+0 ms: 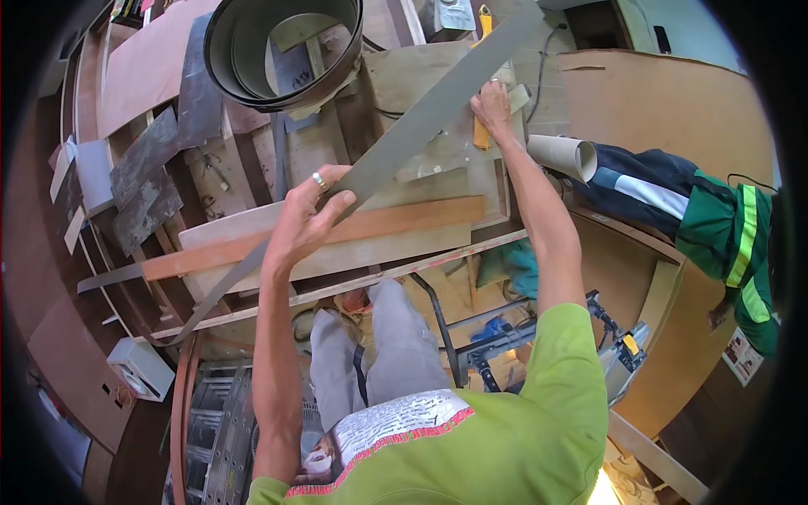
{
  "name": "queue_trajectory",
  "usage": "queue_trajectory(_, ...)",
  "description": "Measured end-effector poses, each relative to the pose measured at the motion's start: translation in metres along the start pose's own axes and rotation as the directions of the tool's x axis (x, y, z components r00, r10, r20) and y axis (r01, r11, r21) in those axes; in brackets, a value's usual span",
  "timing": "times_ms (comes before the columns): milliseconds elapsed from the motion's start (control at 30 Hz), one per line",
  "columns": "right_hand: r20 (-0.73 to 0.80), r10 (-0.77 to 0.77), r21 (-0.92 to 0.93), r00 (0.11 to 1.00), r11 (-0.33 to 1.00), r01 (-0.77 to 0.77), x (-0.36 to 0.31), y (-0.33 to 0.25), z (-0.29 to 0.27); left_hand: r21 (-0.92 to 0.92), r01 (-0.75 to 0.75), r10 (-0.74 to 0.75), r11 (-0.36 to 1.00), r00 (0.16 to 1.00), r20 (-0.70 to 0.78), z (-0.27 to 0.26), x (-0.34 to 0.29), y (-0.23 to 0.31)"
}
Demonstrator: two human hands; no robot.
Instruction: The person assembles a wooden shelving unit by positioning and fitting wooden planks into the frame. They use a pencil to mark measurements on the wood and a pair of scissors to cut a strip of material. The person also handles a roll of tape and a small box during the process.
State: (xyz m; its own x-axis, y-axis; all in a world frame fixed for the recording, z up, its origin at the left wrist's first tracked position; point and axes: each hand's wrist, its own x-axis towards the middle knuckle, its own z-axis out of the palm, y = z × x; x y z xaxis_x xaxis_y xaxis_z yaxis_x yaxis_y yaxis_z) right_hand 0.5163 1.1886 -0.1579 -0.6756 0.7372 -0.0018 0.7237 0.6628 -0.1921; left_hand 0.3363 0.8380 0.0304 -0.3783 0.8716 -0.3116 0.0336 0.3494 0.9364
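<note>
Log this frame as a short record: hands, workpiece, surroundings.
left hand: holds a long gray strip between thumb and fingers; left hand wears a ring
right hand: right hand is at a yellow object; hold unclear
strip path: upper right, past the left hand, then curving at lower left
under strip: orange-brown wooden slat on a pale board
beyond hands: dark coiled roll
lower left: metal ladder
right side: co-worker's green garment with yellow stripes

Wearing a short-sleeved lime-green T-shirt [522, 438] and grey trousers [406, 358]
A white-and-red print [402, 427] is marking the front; a silvery ring [319, 180] is banding the left hand [303, 215].
</note>
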Motion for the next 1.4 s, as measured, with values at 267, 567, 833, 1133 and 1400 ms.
queue_trajectory(267, -0.077, 0.0, -0.029, 0.997, 1.0, -0.002, 0.028, 0.007, -0.012, -0.123, 0.072, -0.069, 0.99, 0.997, 0.03, -0.005, 0.007, -0.005)
queue_trajectory(567, -0.008, -0.106, -0.053, 0.994, 0.993, 0.105, 0.06, 0.007, -0.001, -0.127, 0.032, -0.033, 0.991, 0.999, 0.001, -0.005, 0.01, -0.014)
queue_trajectory(833, -0.119, -0.323, 0.029, 0.939, 0.944, 0.328, 0.033, -0.043, 0.019, -0.166, 0.091, -0.087, 0.982, 0.996, 0.03, -0.009, 0.016, -0.01)
queue_trajectory(1133, -0.035, 0.426, 0.285, 0.904, 0.871, -0.4, 0.087, 0.079, 0.019, -0.22, 0.1, -0.097, 0.97, 0.995, 0.021, -0.01, 0.022, -0.012)
queue_trajectory(1400, 0.219, 0.384, 0.467, 0.897, 0.766, -0.442, 0.112, 0.095, 0.054, -0.099, 0.144, -0.138, 0.985, 0.988, 0.063, -0.013, 0.025, -0.005)
